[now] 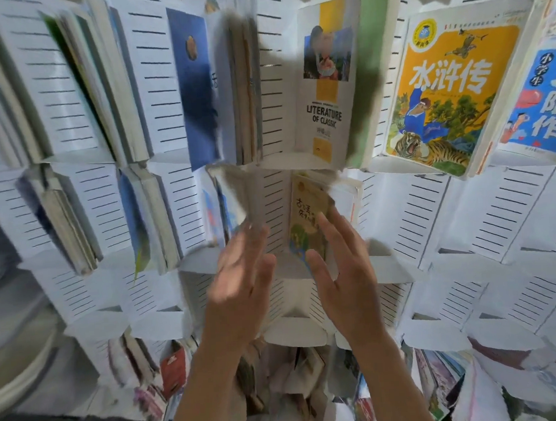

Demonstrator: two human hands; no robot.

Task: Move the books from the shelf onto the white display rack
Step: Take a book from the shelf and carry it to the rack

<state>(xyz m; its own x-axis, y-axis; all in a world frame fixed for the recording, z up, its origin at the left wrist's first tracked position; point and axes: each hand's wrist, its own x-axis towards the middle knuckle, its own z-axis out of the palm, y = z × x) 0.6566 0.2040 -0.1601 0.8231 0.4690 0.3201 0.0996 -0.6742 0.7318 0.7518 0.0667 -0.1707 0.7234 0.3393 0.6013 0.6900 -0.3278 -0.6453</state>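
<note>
White display rack (485, 217): slotted panels with small ledges, pockets in tiers. Small yellow-green book (306, 221) stands upright in the middle pocket, cover facing out, tilted slightly. In the pocket directly above it: white-and-yellow "Literature of Classic" book (325, 80), upright. Right of that one: orange tiger-cover book (439, 102), leaning. Left of it: blue book (197, 85), edge-on and blurred.

The pocket of the white rack (400, 261) straight ahead is open on its left half; a small yellow book (308, 221) stands in its right half. The pockets to the right and below are bare. Above, the white book (325, 80) and orange book (442, 96) fill theirs, and books (146, 215) crowd the left pockets.
</note>
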